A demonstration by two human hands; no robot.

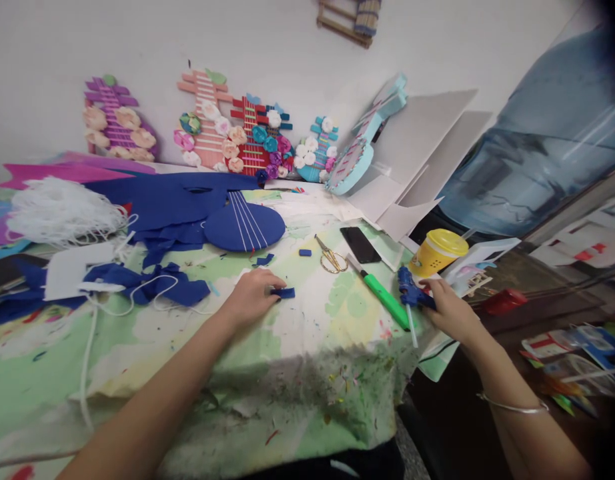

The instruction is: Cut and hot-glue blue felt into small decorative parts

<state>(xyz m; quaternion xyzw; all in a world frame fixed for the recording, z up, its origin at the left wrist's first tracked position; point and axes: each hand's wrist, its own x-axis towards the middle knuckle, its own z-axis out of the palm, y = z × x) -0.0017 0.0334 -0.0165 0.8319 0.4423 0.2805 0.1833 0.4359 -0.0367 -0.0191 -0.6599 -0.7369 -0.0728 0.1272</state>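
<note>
Between the fingertips of my left hand (255, 295) is a small dark blue felt strip (286, 293), held just above the tablecloth. My right hand (450, 308) is closed round the handle of a blue hot glue gun (409, 288) at the table's right edge, a pale glue stick jutting from it toward me. A blue oval piece with white strings (245, 224) lies beyond my left hand. Small blue scraps lie near it, one a short blue block (305, 253). Gold-handled scissors (332, 259) and a green utility knife (385, 300) rest between my hands.
A black phone (360, 245) and a yellow lidded cup (438, 252) are at the right. White cord (62, 212) and blue felt (157, 203) are heaped at the left. Several flower-decorated guitar shapes (250, 137) lean on the wall. A large water bottle (542, 147) stands far right.
</note>
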